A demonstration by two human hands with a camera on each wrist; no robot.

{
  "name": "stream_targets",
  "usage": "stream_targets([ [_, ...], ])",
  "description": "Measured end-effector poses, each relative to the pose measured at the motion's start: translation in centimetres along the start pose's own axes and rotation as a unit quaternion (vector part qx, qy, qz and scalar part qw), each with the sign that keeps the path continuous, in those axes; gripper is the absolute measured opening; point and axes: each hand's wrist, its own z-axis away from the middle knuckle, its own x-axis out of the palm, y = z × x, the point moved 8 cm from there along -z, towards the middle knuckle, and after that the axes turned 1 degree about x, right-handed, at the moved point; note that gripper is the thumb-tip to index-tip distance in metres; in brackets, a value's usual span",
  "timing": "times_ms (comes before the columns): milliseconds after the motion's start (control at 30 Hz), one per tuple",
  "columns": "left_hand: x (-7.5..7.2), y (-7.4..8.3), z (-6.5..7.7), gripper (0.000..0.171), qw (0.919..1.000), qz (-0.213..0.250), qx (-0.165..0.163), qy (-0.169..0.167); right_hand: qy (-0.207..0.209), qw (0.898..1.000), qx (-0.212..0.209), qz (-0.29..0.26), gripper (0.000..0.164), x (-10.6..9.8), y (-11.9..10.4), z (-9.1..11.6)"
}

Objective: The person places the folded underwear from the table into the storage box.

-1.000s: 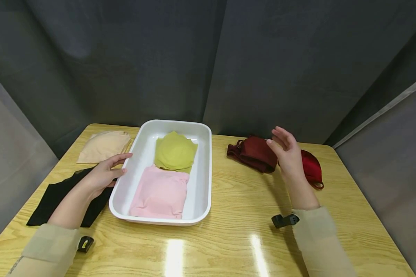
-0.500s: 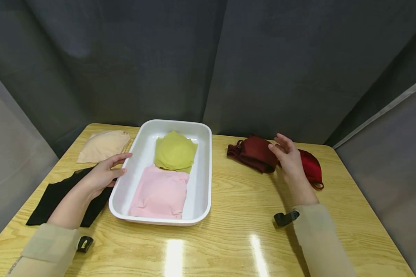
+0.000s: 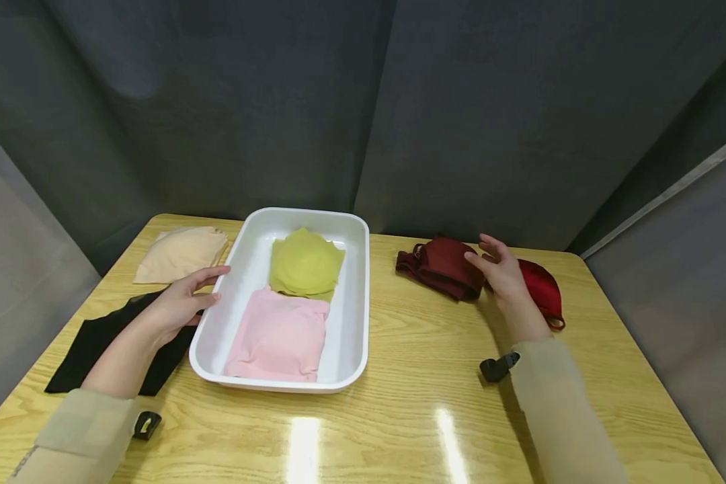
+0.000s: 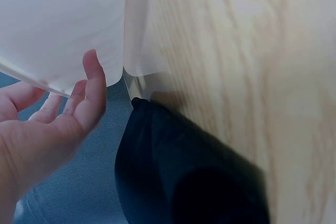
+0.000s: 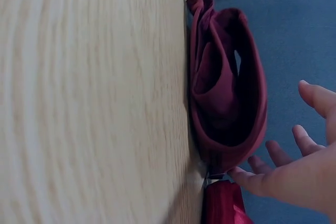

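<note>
My left hand (image 3: 184, 306) rests its loosely spread fingers at the left rim of a white plastic tray (image 3: 363, 323). Inside the tray lie a yellow-green folded bra (image 3: 307, 262) and, nearer me, a pink one (image 3: 281, 336). A folded maroon bra (image 3: 448, 269) sits at the back right of the table. Just right of it hovers my right hand (image 3: 505, 275), fingers apart and nothing held. In the right wrist view, a fingertip overlaps the end of the maroon bra (image 5: 228, 87). Behind that hand, a shiny red bra (image 3: 543, 292) is partly hidden.
A beige folded bra (image 3: 181, 254) lies left of the tray at the back. Nearer me, a black garment (image 3: 99, 346) is partly covered by the left forearm. The wooden table (image 3: 411, 376) ends at a dark grey curtain (image 3: 266, 121).
My right hand has lowered slightly beside the maroon bra. The left hand stays at the tray rim, and the garments lie as before.
</note>
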Motion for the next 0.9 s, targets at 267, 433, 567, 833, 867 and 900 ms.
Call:
stream_targets([
  [267, 0.0, -0.1, 0.1, 0.056, 1.0, 0.001, -0.003, 0.001, -0.032, 0.999, 0.008, 0.028, 0.074, 0.7, 0.6, -1.0],
  [433, 0.0, -0.1, 0.1, 0.056, 1.0, 0.002, -0.003, 0.0, -0.049, 0.997, 0.015, 0.061, 0.077, 1.1, 1.1, -1.6],
  [567, 0.1, 0.0, 0.1, 0.056, 1.0, 0.005, 0.002, -0.003, -0.055, 0.994, 0.016, 0.094, 0.08, 1.3, 1.5, -2.0],
  [833, 0.1, 0.0, -0.1, 0.056, 1.0, 0.002, 0.006, -0.003, -0.064, 0.99, 0.027, 0.124, 0.086, 1.5, 2.2, -2.6],
  [867, 0.1, 0.0, -0.1, 0.056, 1.0, 0.002, 0.006, -0.003, -0.068, 0.989, 0.03, 0.126, 0.088, 1.6, 2.3, -2.6],
  [900, 0.1, -0.1, -0.1, 0.056, 1.0, 0.001, 0.006, -0.003, -0.071, 0.988, 0.032, 0.13, 0.089, 1.6, 2.4, -2.7],
])
